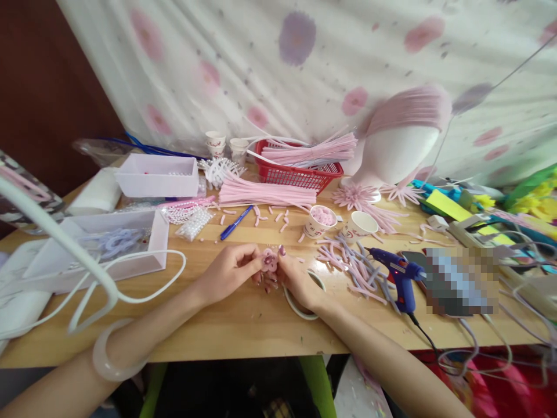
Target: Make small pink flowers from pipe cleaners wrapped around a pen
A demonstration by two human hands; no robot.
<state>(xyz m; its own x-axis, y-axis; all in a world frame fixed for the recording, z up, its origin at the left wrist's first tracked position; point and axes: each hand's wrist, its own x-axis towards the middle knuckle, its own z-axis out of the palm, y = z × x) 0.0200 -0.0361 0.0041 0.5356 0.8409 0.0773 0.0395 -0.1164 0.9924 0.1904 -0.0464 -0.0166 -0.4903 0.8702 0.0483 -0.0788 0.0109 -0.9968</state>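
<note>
My left hand (228, 270) and my right hand (300, 284) meet over the middle of the wooden table (217, 331). Between their fingertips is a small pink flower (269, 260), apparently made of bent fuzzy stems, with a darker centre. Both thumbs and fingers pinch it from either side, a little above the tabletop. Some fingers are hidden behind the flower. A roll of tape (304, 316) lies flat beneath my right hand and wrist. Beyond that hand stands a paper cup (317, 227) filled with short pink pieces, with a second paper cup (359, 225) beside it.
A blue glue gun (402, 278) rests right, near cut pipe cleaners (348, 261) and a pixelated phone-like area. Behind are a blue pen (236, 223), pink stem bundles (267, 190), a red basket (296, 172) and a mannequin head (394, 148). White trays (159, 186) and a white cable stand left.
</note>
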